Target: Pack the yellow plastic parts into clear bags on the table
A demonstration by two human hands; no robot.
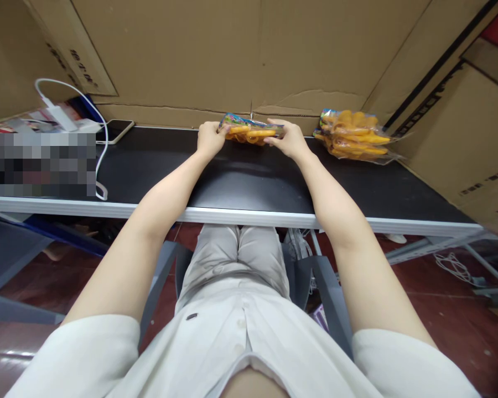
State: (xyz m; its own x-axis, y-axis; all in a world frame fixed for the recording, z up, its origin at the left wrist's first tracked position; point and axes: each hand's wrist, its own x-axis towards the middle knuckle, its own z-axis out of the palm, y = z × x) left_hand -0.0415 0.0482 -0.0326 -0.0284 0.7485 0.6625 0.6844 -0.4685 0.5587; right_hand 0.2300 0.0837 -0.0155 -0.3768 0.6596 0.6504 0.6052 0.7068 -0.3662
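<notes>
A clear plastic packet of orange pieces [251,131] with a colourful printed top lies at the far edge of the black table [240,182]. My left hand [209,138] grips its left end. My right hand [288,139] grips its right end, fingers curled over the top. Both arms reach straight forward from my seat.
A pile of similar orange-filled packets [354,135] lies to the right on the table. A phone [117,130], a white charger and cable [62,113] sit at the left. Cardboard sheets [240,55] wall the back and right side.
</notes>
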